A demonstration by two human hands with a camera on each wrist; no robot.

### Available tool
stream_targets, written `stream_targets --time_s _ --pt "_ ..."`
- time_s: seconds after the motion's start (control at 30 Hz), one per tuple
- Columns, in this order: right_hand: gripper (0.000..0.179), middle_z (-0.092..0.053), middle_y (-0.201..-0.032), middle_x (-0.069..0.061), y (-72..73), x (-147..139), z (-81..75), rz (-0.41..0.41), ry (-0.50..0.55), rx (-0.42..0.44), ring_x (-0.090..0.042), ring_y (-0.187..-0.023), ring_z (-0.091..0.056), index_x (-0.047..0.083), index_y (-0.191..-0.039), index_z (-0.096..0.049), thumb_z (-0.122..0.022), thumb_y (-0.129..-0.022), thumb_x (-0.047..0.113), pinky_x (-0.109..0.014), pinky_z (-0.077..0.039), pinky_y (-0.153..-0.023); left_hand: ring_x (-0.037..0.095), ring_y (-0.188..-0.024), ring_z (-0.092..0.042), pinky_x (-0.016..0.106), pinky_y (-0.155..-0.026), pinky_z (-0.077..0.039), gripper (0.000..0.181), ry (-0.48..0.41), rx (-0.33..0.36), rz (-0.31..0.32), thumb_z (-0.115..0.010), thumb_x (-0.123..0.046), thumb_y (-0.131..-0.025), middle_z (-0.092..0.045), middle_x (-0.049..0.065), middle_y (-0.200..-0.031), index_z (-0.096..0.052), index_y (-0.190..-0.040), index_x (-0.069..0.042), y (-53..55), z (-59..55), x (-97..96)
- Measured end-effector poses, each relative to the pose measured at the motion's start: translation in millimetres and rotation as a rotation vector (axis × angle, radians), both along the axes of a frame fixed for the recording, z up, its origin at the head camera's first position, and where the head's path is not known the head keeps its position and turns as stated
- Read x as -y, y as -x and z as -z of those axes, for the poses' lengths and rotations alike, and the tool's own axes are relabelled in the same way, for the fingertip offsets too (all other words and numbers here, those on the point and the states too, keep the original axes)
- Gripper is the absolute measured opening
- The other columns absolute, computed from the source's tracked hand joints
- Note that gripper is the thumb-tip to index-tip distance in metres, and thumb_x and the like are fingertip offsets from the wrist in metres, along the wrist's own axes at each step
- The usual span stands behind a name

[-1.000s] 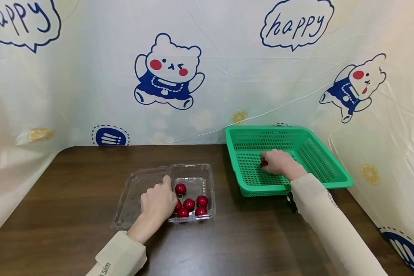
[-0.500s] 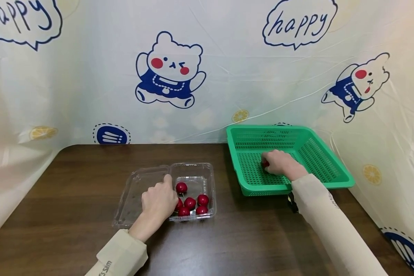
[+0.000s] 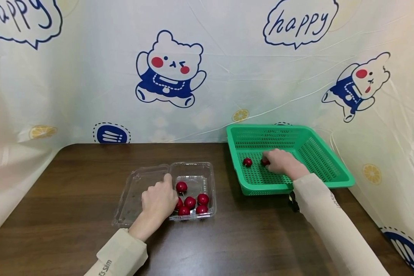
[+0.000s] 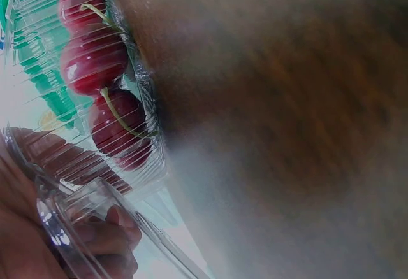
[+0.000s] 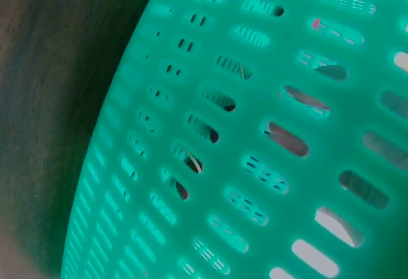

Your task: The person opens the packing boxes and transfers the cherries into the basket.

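A patterned sheet [image 3: 241,65] hung behind the brown desk [image 3: 234,245]; the green basket [image 3: 262,188] blocked most of the right wrist view. The left hand [image 3: 159,198] gripped the clear plastic box [image 3: 198,184] at its hinge — partly hiding the cherries [image 3: 190,202] inside. In the basket, the right hand [image 3: 278,161] curled its fingers round one cherry [image 3: 264,162]; a loose cherry [image 3: 247,162] lay nearby, left of it.

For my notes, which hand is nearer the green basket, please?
The right hand is inside the green basket; the left hand, left of it, grips the clear container.
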State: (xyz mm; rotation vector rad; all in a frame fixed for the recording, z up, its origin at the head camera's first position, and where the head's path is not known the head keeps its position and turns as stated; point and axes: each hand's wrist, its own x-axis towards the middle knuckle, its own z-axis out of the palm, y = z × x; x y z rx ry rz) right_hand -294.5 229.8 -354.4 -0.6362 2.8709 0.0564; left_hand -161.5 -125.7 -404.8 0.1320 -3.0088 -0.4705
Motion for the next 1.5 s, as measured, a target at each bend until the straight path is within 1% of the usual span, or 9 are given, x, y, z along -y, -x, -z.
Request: stream_targets --time_s 0.2,0.4,0.63,0.7,0.83,1.0,1.13,1.37,1.5 --pt "0.022 -0.067 -0.099 -0.015 0.2 -1.1 -2.1 0.005 0.004 -0.001 -0.022 -0.074 -0.054 0.004 -0.113 -0.063 -0.061 -0.092 0.011 -0.036 -0.045 -0.062 0.039 -0.056 -0.059 0.049 -0.048 -0.047 0.014 0.004 0.007 -0.002 -0.052 -0.013 -0.088 -0.063 0.022 -0.072 -0.05 -0.097 -0.002 0.5 0.1 -0.5" --pt "0.023 -0.068 -0.096 -0.013 0.9 -2.2 -6.4 0.007 0.036 -0.003 -0.022 -0.074 -0.057 0.004 -0.115 -0.064 -0.06 -0.094 0.014 -0.037 -0.046 -0.064 0.04 -0.056 -0.06 0.049 -0.048 -0.047 0.013 0.004 -0.001 0.0 -0.052 -0.013 -0.088 -0.063 0.022 -0.071 -0.049 -0.094 -0.002 0.1 0.4 -1.4" --pt "0.022 -0.069 -0.103 -0.015 0.0 0.8 -10.7 -0.007 0.069 -0.007 -0.021 -0.076 -0.06 0.006 -0.115 -0.064 -0.059 -0.096 0.016 -0.037 -0.047 -0.064 0.045 -0.062 -0.064 0.052 -0.052 -0.049 0.015 0.004 -0.005 -0.01 -0.053 -0.012 -0.088 -0.066 0.024 -0.077 -0.047 -0.094 -0.001 0.0 0.4 -2.9" --pt "0.023 -0.068 -0.104 -0.015 -0.2 2.4 -12.6 -0.003 0.086 0.001 -0.021 -0.073 -0.061 0.006 -0.117 -0.063 -0.059 -0.096 0.016 -0.038 -0.048 -0.065 0.044 -0.062 -0.063 0.052 -0.052 -0.049 0.015 0.005 0.002 -0.014 -0.053 -0.012 -0.087 -0.065 0.023 -0.076 -0.046 -0.094 0.0 0.1 0.2 -3.1" --pt "0.028 -0.068 -0.11 -0.016 -1.1 6.5 -18.8 -0.008 0.104 -0.02 -0.023 -0.08 -0.064 0.005 -0.12 -0.062 -0.061 -0.095 0.018 -0.043 -0.052 -0.072 0.042 -0.059 -0.062 0.051 -0.051 -0.048 0.018 0.003 0.005 -0.019 -0.055 -0.011 -0.085 -0.063 0.022 -0.072 -0.044 -0.093 0.0 0.3 0.1 -3.3" --pt "0.03 -0.067 -0.119 -0.016 -4.2 17.8 -29.9 -0.037 0.132 -0.058 -0.029 -0.1 -0.065 0.005 -0.123 -0.062 -0.06 -0.095 0.017 -0.048 -0.053 -0.084 0.04 -0.057 -0.062 0.05 -0.05 -0.048 0.021 -0.005 -0.006 -0.021 -0.057 -0.01 -0.083 -0.061 0.021 -0.067 -0.042 -0.093 0.0 0.0 -0.3 -3.2" --pt "0.028 -0.067 -0.121 -0.015 -6.7 30.9 -39.0 -0.062 0.154 -0.079 -0.032 -0.108 -0.064 0.006 -0.122 -0.062 -0.06 -0.096 0.017 -0.05 -0.052 -0.09 0.04 -0.057 -0.061 0.05 -0.05 -0.048 0.022 -0.007 -0.007 -0.02 -0.058 -0.01 -0.083 -0.061 0.02 -0.066 -0.042 -0.093 0.0 0.2 -0.6 -3.1" --pt "0.028 -0.066 -0.123 -0.015 -10.9 58.8 -54.0 -0.116 0.191 -0.117 -0.032 -0.111 -0.063 0.007 -0.121 -0.062 -0.062 -0.095 0.018 -0.049 -0.052 -0.091 0.038 -0.057 -0.06 0.049 -0.05 -0.047 0.023 -0.008 0.008 -0.023 -0.059 -0.01 -0.082 -0.061 0.019 -0.067 -0.042 -0.095 0.001 0.3 -1.8 -2.6" --pt "0.028 -0.067 -0.12 -0.012 -13.9 73.1 -59.3 -0.153 0.191 -0.136 -0.03 -0.109 -0.064 0.007 -0.12 -0.063 -0.063 -0.095 0.019 -0.047 -0.053 -0.09 0.038 -0.057 -0.06 0.049 -0.051 -0.047 0.023 -0.01 0.02 -0.023 -0.059 -0.01 -0.082 -0.061 0.02 -0.067 -0.042 -0.094 0.0 0.4 -2.0 -2.6"
